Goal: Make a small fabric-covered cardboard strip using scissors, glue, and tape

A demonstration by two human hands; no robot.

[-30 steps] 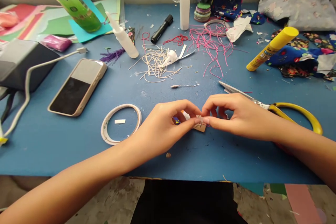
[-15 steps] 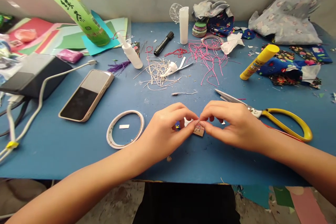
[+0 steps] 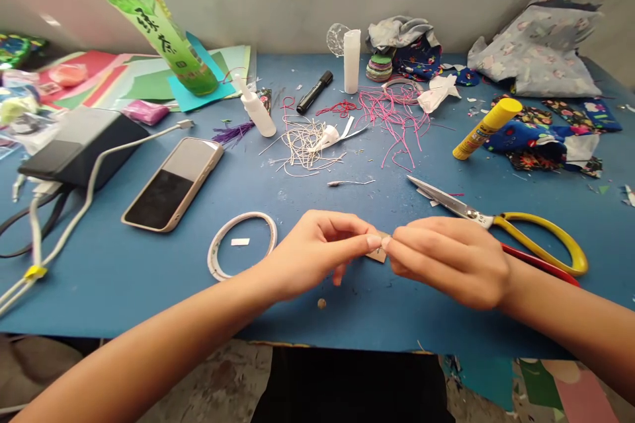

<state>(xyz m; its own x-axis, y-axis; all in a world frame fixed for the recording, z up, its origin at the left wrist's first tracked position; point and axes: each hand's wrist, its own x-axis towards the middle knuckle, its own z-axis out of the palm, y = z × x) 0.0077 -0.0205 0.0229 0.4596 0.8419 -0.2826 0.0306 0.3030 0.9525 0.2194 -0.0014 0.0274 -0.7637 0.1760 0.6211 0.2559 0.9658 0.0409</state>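
My left hand point(image 3: 322, 251) and my right hand point(image 3: 451, 258) meet low over the table, fingertips almost touching. Between them shows a small brown piece of cardboard point(image 3: 379, 256), partly covered by fingers. The left thumb and index finger pinch at its upper edge, while another left finger hangs below. My right hand is curled, its thumb and forefinger pinched at the card's right side. Whatever lies in either pinch is too small or hidden to name. Scissors point(image 3: 483, 218) with a yellow and a red handle lie just beyond my right hand.
Left of my hands lie a tape roll point(image 3: 214, 248) and a phone point(image 3: 171, 185). Farther back are white cords point(image 3: 307, 145), pink cords point(image 3: 391, 112), a marker point(image 3: 315, 91), a squeeze bottle point(image 3: 258, 114) and a tall green tea bottle point(image 3: 169, 46). A glue stick point(image 3: 486, 130) stands right.
My right hand has turned knuckles-up and its fingers have curled in. The left fingers have shifted beside the card. Coloured lines seen on the card earlier are now mostly covered.
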